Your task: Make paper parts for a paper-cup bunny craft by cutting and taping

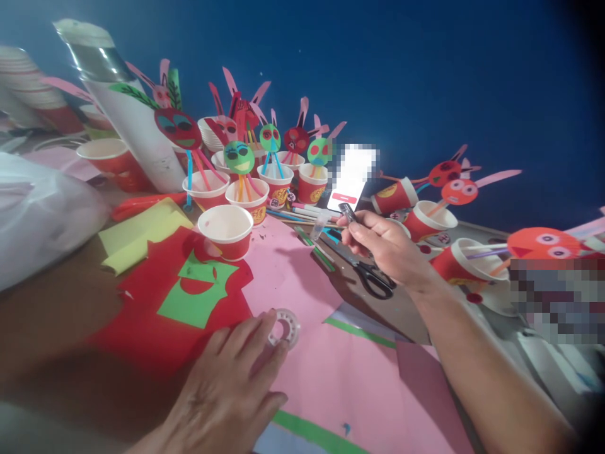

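My left hand [236, 366] lies palm down over the pink paper [331, 378], fingers spread, with two fingertips at a clear tape ring [292, 328]. Farther up on the right, my right hand [378, 246] pinches a small dark shiny object [347, 212] between thumb and fingers. Below its wrist side rest black-handled scissors [375, 280]. A green paper piece with cut-outs [189, 306] sits on red paper [142, 315] left of my left hand. An upright paper cup [225, 230] stands behind the papers.
Cups bearing paper rabbit faces [239, 157] stand along the blue wall, with more at the right [456, 192]. A lit phone [352, 176] leans behind pens [307, 211]. At the left are a white bottle [137, 132], a plastic bag [42, 214] and yellow paper [142, 236].
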A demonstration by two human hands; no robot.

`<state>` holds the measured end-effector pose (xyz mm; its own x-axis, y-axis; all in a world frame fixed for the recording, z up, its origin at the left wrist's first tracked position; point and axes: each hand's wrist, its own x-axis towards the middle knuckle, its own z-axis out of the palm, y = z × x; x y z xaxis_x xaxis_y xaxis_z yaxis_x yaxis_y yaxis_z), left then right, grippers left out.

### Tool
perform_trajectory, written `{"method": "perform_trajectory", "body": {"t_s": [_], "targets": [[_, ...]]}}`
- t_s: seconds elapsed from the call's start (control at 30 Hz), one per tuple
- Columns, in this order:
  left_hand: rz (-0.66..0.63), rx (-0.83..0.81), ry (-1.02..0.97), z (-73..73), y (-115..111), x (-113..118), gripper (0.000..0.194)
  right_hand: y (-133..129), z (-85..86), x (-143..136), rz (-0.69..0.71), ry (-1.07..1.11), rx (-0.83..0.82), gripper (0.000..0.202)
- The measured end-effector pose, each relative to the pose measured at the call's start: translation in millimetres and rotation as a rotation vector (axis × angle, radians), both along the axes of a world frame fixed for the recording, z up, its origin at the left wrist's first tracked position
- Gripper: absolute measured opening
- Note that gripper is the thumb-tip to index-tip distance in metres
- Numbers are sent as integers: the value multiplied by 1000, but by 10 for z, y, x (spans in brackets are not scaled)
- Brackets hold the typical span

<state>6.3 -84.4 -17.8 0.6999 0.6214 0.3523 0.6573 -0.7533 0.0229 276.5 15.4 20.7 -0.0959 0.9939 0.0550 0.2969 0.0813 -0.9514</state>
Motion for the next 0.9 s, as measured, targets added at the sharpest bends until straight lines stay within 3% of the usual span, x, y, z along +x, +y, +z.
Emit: {"method": "perform_trajectory", "body": {"t_s": [0.17,0.53,0.77,0.9], "targets": [[6,-38,-40,-105,-3,-5,34,-18,17,-21,9,-21,-26,20],[23,-49,-46,-62,-10,11,34,-32,-14,-98,-190,-89,174,20],[31,-49,-52,-83,-14,12,34,10,35,-16,-40,163,-91,14],[35,-77,-35,-75,-20,11,34,5,50,4,51,189,-219,21]]}}
